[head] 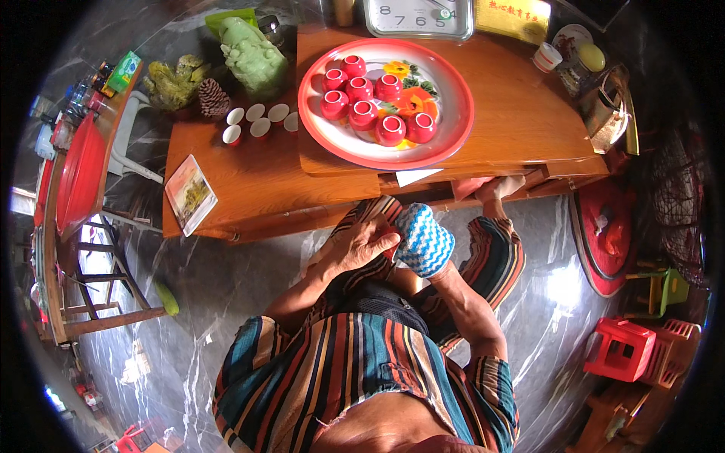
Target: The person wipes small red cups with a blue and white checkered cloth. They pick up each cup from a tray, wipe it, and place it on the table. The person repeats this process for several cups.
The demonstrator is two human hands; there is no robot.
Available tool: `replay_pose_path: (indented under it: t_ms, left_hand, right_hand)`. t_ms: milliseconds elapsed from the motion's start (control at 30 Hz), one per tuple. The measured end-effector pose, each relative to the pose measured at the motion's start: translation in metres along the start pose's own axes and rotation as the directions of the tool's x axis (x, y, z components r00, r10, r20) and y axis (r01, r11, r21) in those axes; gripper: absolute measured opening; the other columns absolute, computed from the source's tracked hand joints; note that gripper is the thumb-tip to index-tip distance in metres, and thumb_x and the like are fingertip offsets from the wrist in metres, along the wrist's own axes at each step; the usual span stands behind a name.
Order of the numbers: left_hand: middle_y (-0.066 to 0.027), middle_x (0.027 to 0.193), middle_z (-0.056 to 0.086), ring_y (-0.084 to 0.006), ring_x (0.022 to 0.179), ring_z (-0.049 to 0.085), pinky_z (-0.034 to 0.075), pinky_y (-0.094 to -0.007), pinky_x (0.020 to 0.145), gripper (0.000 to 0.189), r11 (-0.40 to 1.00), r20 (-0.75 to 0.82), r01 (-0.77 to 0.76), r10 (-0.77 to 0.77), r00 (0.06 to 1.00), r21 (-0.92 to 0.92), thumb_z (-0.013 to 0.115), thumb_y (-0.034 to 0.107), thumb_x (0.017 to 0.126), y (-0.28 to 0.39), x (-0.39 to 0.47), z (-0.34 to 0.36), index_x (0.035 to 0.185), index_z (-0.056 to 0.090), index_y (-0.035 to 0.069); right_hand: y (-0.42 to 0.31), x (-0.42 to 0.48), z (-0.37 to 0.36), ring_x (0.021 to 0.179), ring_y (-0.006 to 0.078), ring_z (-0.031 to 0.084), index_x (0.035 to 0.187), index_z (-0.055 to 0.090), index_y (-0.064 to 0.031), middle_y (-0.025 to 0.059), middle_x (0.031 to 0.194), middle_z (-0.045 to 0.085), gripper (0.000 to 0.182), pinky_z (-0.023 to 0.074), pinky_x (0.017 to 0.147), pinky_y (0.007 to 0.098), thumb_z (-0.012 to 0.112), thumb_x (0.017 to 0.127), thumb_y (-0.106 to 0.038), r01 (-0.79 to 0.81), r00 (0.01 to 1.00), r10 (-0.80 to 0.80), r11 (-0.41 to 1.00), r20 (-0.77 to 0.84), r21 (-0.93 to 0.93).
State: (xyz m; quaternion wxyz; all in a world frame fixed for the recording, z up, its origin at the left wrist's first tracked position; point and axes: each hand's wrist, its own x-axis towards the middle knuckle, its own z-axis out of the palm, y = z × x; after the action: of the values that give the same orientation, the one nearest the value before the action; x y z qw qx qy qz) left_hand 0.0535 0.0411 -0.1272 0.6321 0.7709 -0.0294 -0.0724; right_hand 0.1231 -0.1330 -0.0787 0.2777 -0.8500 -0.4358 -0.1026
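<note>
My left hand (362, 246) grips a small red cup (391, 244) in front of my lap, its fingers hiding most of it. Against the cup sits my right hand (426, 240), covered by a blue-and-white zigzag knitted cloth or mitt (425, 232); its fingers are hidden. On the table ahead, a round enamel tray (314, 133) with a red rim and painted flowers carries several red cups (391, 130) standing upside down. Left of the tray, several small cups (260, 128) with white insides stand upright on a lower wooden surface.
A pine cone (214, 100), a green carved figure (253, 59) and a booklet (191, 194) occupy the left side. Behind the tray is a clock (419, 18). Below the tabletop a drawer (422, 195) is open, with my bare foot (501, 188) against it. A red stool (620, 348) stands right.
</note>
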Motion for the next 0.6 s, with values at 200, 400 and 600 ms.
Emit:
replay_pose_path:
  t_ms: [200,400,600]
  left_hand:
    - [-0.0215,0.103,0.058,-0.0397,0.099,0.056,0.043,-0.0451,0.083,0.05,0.975,-0.088,-0.141,0.158,0.984,0.169,0.063,0.048,0.086,0.015,0.003,-0.001,0.099,0.057,0.0]
    - [-0.0182,0.104,0.063,-0.0341,0.099,0.062,0.049,-0.039,0.084,0.061,0.923,-0.145,-0.218,0.275,0.951,0.318,0.071,0.047,0.078,0.042,0.001,0.001,0.118,0.053,0.004]
    - [-0.0152,0.105,0.064,-0.0294,0.097,0.063,0.05,-0.036,0.083,0.061,0.877,-0.179,-0.286,0.376,0.909,0.387,0.082,0.029,0.071,0.042,0.003,0.006,0.121,0.054,0.007]
  right_hand:
    - [0.005,-0.005,0.014,0.067,0.0302,0.064,0.094,0.058,-0.0095,0.0079,0.085,0.061,0.033,0.0487,0.053,0.0356,0.073,0.07,-0.026,-0.041,0.993,0.05,0.995,-0.109,0.091]
    - [0.009,-0.008,0.015,0.076,0.0337,0.065,0.1,0.057,-0.0136,0.01,0.083,0.067,0.038,0.0509,0.061,0.0384,0.074,0.07,-0.029,-0.379,0.924,0.363,0.907,0.116,0.181]
    - [0.032,-0.01,0.031,0.082,0.0329,0.065,0.101,0.062,-0.011,0.0128,0.085,0.066,0.045,0.0507,0.07,0.0397,0.078,0.064,-0.031,-0.303,0.951,0.235,0.837,0.2,0.456]
